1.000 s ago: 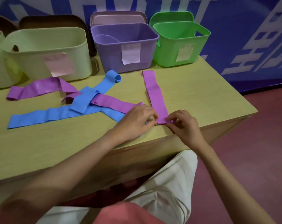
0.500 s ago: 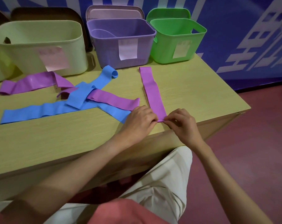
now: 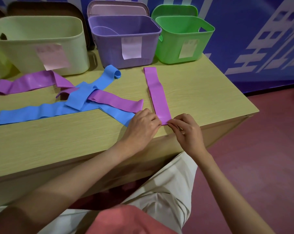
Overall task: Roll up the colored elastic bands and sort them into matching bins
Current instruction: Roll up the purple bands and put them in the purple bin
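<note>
A purple band (image 3: 157, 93) lies flat and straight on the wooden surface (image 3: 201, 98), its far end toward the purple bin (image 3: 109, 53). The left hand (image 3: 141, 127) and right hand (image 3: 186, 130) both pinch its near end with curled fingers, at the surface edge. To the left, blue bands (image 3: 41, 112) and other purple bands (image 3: 115, 102) lie crossed in a heap. A green bin (image 3: 173, 53) and a pale bin (image 3: 24, 59) stand behind.

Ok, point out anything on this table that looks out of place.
One blue band is rolled only at its far tip and left in the tangled pile, crossed over purple bands beside the purple bin.
</note>
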Tool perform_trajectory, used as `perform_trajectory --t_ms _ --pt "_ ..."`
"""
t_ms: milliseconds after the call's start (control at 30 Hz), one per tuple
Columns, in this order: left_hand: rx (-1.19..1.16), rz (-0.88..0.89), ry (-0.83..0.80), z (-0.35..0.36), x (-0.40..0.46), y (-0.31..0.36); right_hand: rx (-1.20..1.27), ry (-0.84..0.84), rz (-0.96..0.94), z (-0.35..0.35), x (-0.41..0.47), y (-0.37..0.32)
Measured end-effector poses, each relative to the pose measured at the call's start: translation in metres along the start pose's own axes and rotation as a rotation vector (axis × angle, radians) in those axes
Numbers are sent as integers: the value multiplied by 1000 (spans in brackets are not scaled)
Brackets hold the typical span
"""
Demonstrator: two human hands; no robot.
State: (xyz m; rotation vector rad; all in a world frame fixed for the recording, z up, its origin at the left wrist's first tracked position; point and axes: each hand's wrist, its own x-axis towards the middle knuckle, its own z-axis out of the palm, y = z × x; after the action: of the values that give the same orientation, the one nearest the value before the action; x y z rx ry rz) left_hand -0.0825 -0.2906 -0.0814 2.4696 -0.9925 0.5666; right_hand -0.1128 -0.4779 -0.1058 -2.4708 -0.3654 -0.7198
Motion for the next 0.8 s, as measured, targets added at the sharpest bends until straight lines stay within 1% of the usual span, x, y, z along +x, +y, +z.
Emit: perform_trajectory --t_ms 267,400,500,633,800 --pt "154 -13 -59 7 2 -4 -59 69 8 8 3 -2" --pt "222 5 -72 4 3 -2 -77 81 -49 13 0 -2" --pt "252 17 -73 0 -2 0 -91 92 -38 11 0 -3" --pt "287 -12 -78 -5 -7 1 -113 62 -45 6 0 -3" --pt "334 -33 -146 -10 -8 6 -98 29 -57 3 -1 -1"
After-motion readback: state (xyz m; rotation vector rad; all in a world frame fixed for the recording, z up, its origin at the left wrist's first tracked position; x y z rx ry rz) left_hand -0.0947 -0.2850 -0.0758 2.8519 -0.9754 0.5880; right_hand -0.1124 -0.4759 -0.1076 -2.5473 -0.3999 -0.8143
